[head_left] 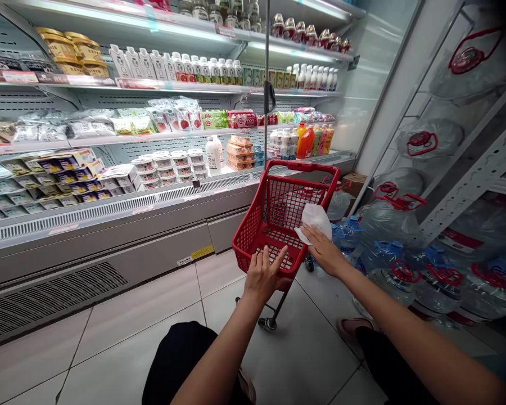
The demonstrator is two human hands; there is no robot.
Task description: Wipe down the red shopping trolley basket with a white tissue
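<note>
A small red plastic shopping cart [249, 236] with mesh walls stands in front of me on dark wheels. My left hand [263, 273] is at its near rim, back of the hand up and fingers spread, with nothing in it; whether it touches the rim, I cannot tell. A white cloth [317, 218], possibly a paper wipe, lies under the fingers of my right hand [320, 247]. That hand holds the cloth at the basket's right side wall. The thumb and palm side of the right hand are hidden.
An open refrigerated case [164, 216] with several shelves of dairy and drinks runs along the left and back. Large water bottles [398, 281] crowd the floor and rack on the right. My bent legs flank the cart above the tiled floor [139, 332].
</note>
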